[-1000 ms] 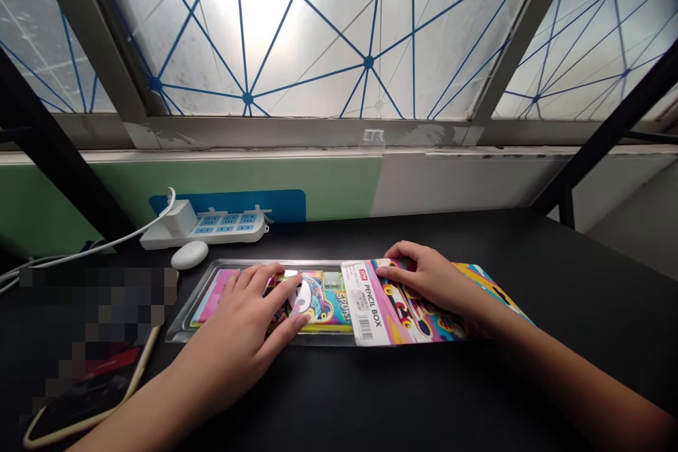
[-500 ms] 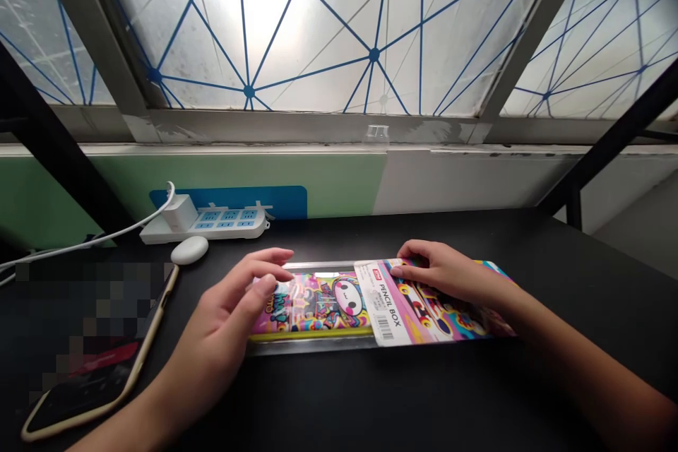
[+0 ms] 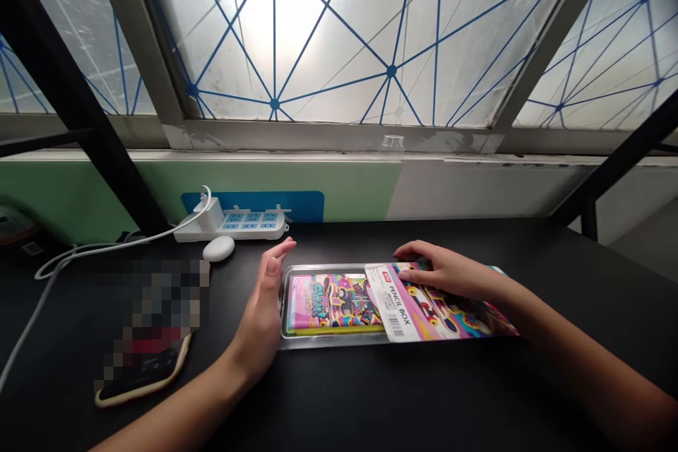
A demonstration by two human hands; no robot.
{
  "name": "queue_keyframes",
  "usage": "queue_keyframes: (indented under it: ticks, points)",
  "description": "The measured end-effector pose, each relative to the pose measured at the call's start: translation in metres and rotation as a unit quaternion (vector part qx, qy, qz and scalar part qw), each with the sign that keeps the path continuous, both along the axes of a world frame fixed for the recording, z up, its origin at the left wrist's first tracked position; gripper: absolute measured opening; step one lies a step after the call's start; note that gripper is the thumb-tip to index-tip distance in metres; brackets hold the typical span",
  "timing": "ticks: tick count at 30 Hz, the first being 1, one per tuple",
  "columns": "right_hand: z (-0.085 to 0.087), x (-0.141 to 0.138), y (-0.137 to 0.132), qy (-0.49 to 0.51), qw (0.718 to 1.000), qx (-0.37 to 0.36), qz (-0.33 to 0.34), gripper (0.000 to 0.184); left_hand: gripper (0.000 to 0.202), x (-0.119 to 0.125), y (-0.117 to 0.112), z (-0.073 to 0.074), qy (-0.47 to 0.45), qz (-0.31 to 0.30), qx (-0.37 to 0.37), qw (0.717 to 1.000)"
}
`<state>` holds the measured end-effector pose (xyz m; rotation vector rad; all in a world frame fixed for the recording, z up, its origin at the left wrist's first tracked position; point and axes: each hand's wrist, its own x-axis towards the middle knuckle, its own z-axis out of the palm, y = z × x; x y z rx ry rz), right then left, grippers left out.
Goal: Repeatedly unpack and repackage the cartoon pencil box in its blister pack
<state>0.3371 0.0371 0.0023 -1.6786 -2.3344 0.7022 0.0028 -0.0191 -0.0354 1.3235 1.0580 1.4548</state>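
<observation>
A colourful pencil box [image 3: 331, 302] lies in a clear plastic tray [image 3: 339, 341] on the black desk [image 3: 371, 395]. Its right part sits inside a printed cardboard sleeve [image 3: 434, 311] with a white "PENCIL BOX" label. My left hand [image 3: 262, 311] stands on edge with straight fingers, its palm against the tray's left end. My right hand [image 3: 450, 275] lies flat on top of the sleeve, fingers spread and pressing it down.
A white power strip [image 3: 238, 224] with a plugged charger and cable sits at the back left by the wall. A small white oval case [image 3: 219, 248] lies in front of it. A phone [image 3: 143, 374] lies at the left. Frosted windows rise behind the desk.
The tray with the pencil box has slid right, further into the sleeve. My left hand went from lying on the box to standing against the tray's left end. The view shifted left.
</observation>
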Motion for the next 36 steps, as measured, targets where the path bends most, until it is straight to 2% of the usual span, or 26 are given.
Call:
queue_keyframes:
  ticks: [4, 7, 11, 14, 17, 20, 23, 26, 28, 30, 33, 36]
  points:
    - [0.012, -0.048, 0.004, -0.032, 0.999, 0.007, 0.017, 0.061, 0.062, -0.002, 0.0, 0.001, -0.014, -0.029, -0.006, 0.999]
    - [0.021, -0.097, 0.007, -0.06, 0.997, 0.024, 0.038, 0.06, 0.063, -0.002, -0.001, 0.001, -0.005, -0.023, 0.0, 1.0]
    - [0.024, -0.159, 0.003, -0.087, 0.99, 0.073, 0.082, 0.05, 0.062, -0.002, -0.001, 0.006, -0.043, -0.037, -0.022, 0.998]
    - [0.023, -0.181, -0.01, -0.098, 0.981, 0.136, 0.093, 0.046, 0.053, -0.004, 0.001, 0.011, -0.017, -0.025, -0.061, 0.998]
    - [0.021, -0.165, -0.023, -0.099, 0.972, 0.191, 0.094, 0.049, 0.039, -0.006, 0.005, 0.013, 0.029, 0.005, -0.078, 0.997]
    - [0.014, -0.109, -0.025, -0.089, 0.965, 0.235, 0.074, 0.05, 0.055, -0.006, 0.009, 0.009, 0.027, 0.033, -0.07, 0.997]
    - [0.003, -0.035, -0.016, -0.041, 0.978, 0.204, -0.015, 0.05, 0.069, -0.006, 0.013, 0.006, 0.015, 0.043, -0.08, 0.996]
    - [-0.006, 0.017, -0.002, 0.023, 0.988, 0.1, -0.114, 0.05, 0.066, -0.005, 0.017, 0.006, -0.007, 0.05, -0.094, 0.994]
    - [-0.009, 0.027, 0.004, 0.062, 0.99, 0.048, -0.114, 0.048, 0.064, -0.005, 0.019, 0.007, -0.023, 0.076, -0.1, 0.992]
    - [-0.012, 0.02, 0.004, 0.083, 0.992, 0.018, -0.097, 0.05, 0.061, -0.006, 0.02, 0.008, -0.029, 0.112, -0.107, 0.988]
    - [-0.018, 0.002, -0.002, 0.092, 0.991, 0.008, -0.1, 0.054, 0.055, -0.009, 0.02, 0.01, -0.033, 0.147, -0.126, 0.981]
    - [-0.021, -0.005, -0.006, 0.111, 0.988, 0.01, -0.111, 0.051, 0.05, -0.012, 0.021, 0.01, -0.046, 0.155, -0.143, 0.976]
